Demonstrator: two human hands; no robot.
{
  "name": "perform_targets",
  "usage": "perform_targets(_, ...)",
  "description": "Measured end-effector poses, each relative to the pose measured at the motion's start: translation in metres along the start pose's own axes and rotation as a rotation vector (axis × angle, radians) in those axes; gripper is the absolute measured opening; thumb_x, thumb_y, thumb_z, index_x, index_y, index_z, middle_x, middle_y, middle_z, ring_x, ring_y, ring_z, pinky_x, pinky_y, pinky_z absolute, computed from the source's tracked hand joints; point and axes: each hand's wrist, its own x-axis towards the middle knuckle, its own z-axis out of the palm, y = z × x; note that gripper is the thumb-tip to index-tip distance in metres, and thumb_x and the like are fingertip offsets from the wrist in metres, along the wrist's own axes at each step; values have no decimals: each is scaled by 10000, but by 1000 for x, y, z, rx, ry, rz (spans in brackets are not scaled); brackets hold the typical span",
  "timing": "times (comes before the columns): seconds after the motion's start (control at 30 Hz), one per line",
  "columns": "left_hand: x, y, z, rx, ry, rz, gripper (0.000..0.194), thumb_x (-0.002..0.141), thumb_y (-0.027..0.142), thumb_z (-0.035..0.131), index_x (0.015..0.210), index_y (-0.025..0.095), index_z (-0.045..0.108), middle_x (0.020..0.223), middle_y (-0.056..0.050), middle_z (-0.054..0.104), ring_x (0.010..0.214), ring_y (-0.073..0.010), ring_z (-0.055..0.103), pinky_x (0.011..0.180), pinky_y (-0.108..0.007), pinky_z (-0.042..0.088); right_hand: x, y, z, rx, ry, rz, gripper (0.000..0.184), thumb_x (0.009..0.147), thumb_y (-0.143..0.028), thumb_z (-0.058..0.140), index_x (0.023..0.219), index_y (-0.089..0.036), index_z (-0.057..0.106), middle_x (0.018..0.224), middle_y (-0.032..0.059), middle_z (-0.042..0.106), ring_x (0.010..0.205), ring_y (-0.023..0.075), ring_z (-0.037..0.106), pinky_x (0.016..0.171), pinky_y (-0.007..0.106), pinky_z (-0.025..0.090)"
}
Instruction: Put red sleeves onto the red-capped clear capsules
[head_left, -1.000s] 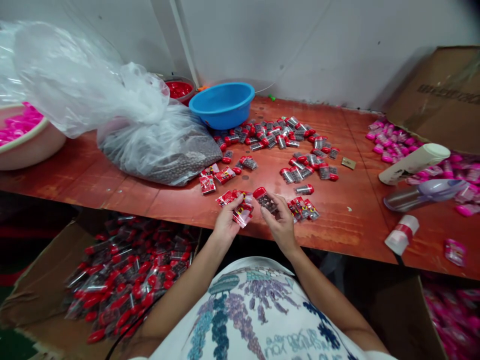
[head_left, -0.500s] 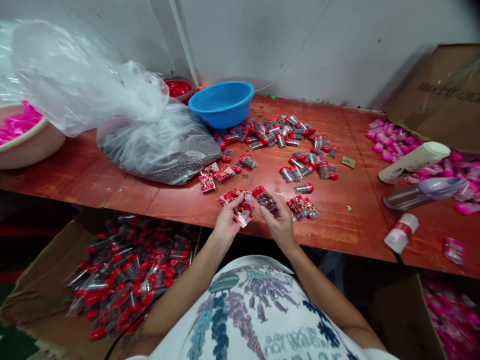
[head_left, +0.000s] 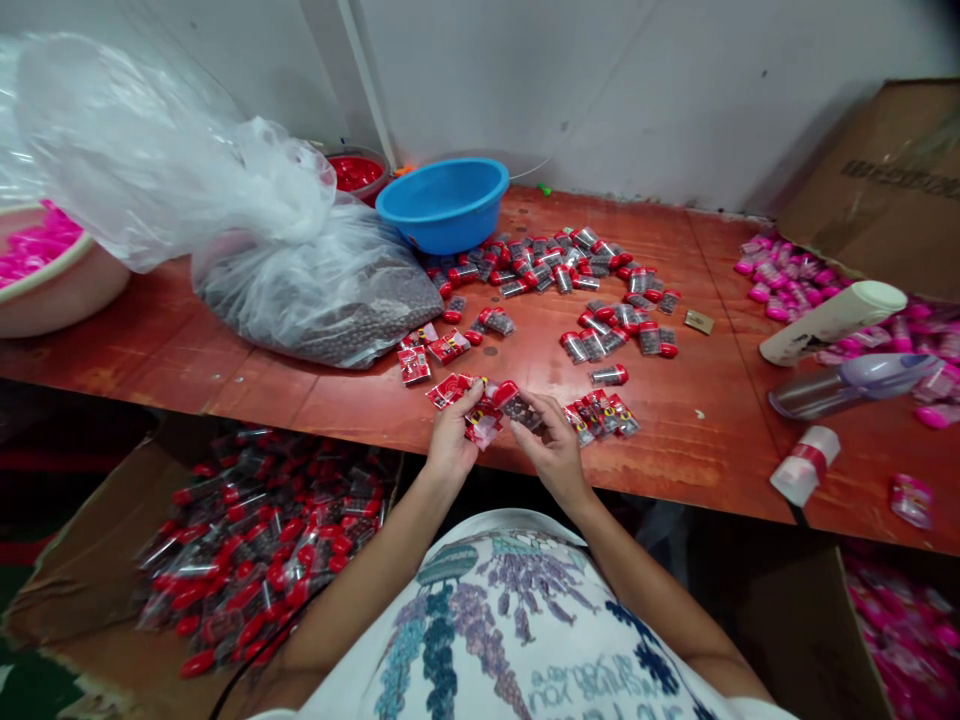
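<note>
My left hand is closed round a red printed plastic packet over the table's front edge. Between the fingers and thumb of my right hand is a small clear bottle with a red cap, dark beads inside. Its capped end points left and meets the packet; whether it is inside the packet's mouth I cannot tell. More red packets lie just beyond my left hand. Right of my right hand rests a group of filled red packets. One red-capped bottle lies alone behind them.
Many red-capped bottles lie scattered before a blue basin. A plastic bag of dark beads stands left. A cardboard box below holds packed bottles. At right are a white tumbler, a clear bottle and pink items.
My right hand has shifted slightly left, bringing the bottle's red cap from apart to up against the packet in my left hand. The view has tilted a little.
</note>
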Motion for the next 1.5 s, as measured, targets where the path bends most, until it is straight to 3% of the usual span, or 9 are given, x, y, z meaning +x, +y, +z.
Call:
perform_targets(0.1, -2, 3, 0, 18, -13, 57, 148, 635, 71, 763, 715, 131, 654, 675, -6, 706, 571, -122, 665, 636, -242, 567, 0, 0, -1, 4, -37, -9, 407, 856, -248, 601, 1260, -297, 578, 1158, 56, 595, 1007, 185, 597, 852, 315, 507)
perform_targets(0.33, -13, 8, 2, 221, -154, 134, 273, 541, 131, 840, 760, 126, 679, 736, -26, 723, 632, -157, 676, 632, -265, 547, 0, -1, -2, 30, 23, 26, 407, 854, -239, 602, 1257, -293, 581, 1162, 54, 599, 1003, 186, 599, 833, 309, 509)
perform_targets(0.53, -15, 12, 3, 290, -92, 229, 278, 496, 114, 847, 696, 137, 655, 624, 20, 667, 504, -95, 589, 487, -191, 454, -3, -1, -3, 47, -18, 23, 410, 837, -235, 622, 1242, -290, 595, 1143, 49, 620, 992, 186, 604, 830, 313, 511)
perform_targets(0.8, -20, 14, 2, 325, -203, 239, 280, 522, 133, 844, 758, 137, 695, 718, -4, 698, 602, -105, 626, 576, -196, 489, -2, -1, -9, 56, -50, 14, 402, 843, -229, 613, 1239, -297, 599, 1154, 46, 626, 1028, 189, 606, 862, 321, 504)
perform_targets(0.97, -27, 14, 4, 450, -202, 258, 265, 521, 188, 856, 728, 139, 698, 645, 1, 676, 476, -91, 558, 442, -191, 422, -4, 0, -7, 51, -49, 90, 405, 821, -250, 643, 1222, -264, 592, 1067, 36, 673, 885, 167, 643, 787, 301, 527)
perform_targets(1.1, -29, 14, 4, 517, -238, 328, 232, 511, 159, 856, 674, 135, 692, 644, -9, 681, 540, -108, 590, 494, -191, 450, -5, 0, -8, 47, -45, 122, 370, 814, -249, 654, 1182, -260, 618, 1024, 26, 699, 857, 166, 651, 793, 310, 527)
perform_targets(1.2, -29, 16, 3, 502, -252, 281, 303, 491, 126, 855, 750, 141, 698, 698, -19, 702, 585, -127, 619, 516, -200, 469, -3, -1, -11, 101, -46, 137, 343, 804, -237, 665, 1146, -262, 649, 992, 25, 705, 840, 168, 654, 780, 315, 531)
perform_targets(1.33, -28, 17, 2, 425, -248, 185, 441, 453, 108, 858, 862, 149, 699, 733, -27, 718, 585, -137, 630, 505, -204, 469, 0, -3, -16, 122, -52, 86, 308, 781, -216, 690, 1082, -280, 689, 955, 18, 669, 821, 157, 631, 743, 294, 524)
perform_targets(1.5, -26, 12, 2, 472, -239, 268, 389, 481, 150, 861, 834, 144, 697, 655, 6, 681, 482, -91, 557, 441, -183, 415, 0, -4, -16, 29, -30, -35, 302, 824, -185, 630, 1084, -326, 690, 935, 15, 643, 836, 158, 615, 739, 307, 523)
